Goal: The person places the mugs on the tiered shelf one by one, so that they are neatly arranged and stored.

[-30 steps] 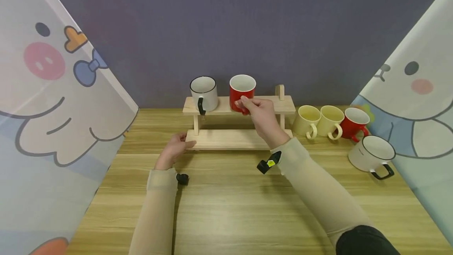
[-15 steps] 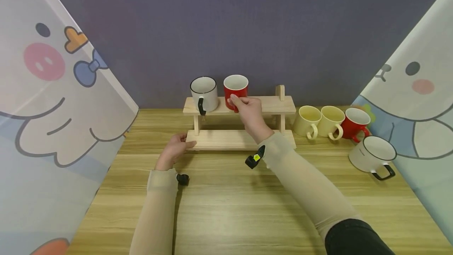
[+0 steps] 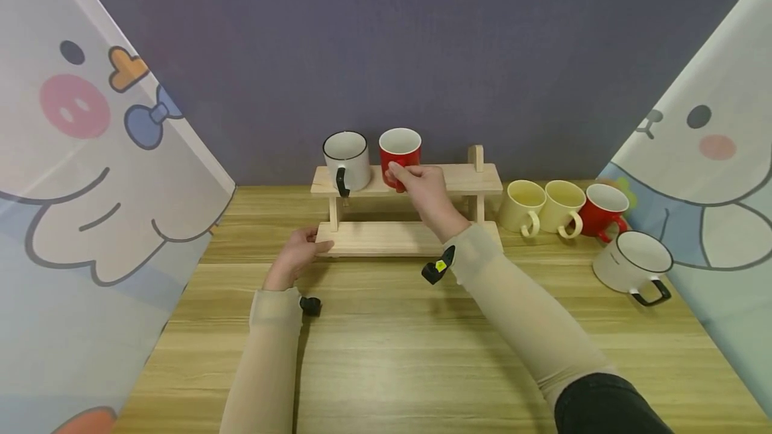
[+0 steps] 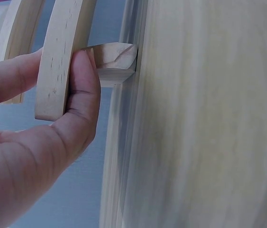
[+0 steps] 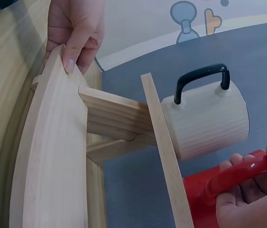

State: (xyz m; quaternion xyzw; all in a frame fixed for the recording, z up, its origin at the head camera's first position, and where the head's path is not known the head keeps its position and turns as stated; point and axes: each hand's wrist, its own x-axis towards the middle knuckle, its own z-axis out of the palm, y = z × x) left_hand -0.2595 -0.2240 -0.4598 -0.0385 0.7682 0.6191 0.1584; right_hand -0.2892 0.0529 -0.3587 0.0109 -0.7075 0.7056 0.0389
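Note:
On the upper board of a two-tier wooden rack (image 3: pixel 386 240) stands a red mug (image 3: pixel 400 144) with a white inside. My right hand (image 3: pixel 425 196) grips its handle (image 5: pixel 240 178), fingers curled round it in the right wrist view. Just left of it, a white mug (image 3: pixel 350 165) with a black rim and black handle stands on the same board. My left hand (image 3: pixel 297 253) holds the left end of the lower board (image 4: pixel 55 66), thumb on one face and fingers on the other.
To the right of the rack, two yellow mugs (image 3: pixel 523 206) and another red mug (image 3: pixel 603 209) stand in a row on the wooden table (image 3: pixel 374 353). Nearer me sits a second white mug (image 3: pixel 630 263) with a black handle. A dark wall (image 3: pixel 386 52) rises behind the rack.
My right hand and the red mug have shifted left along the upper board, closer to the white mug, and barely moved in the last half second. My left hand keeps its place.

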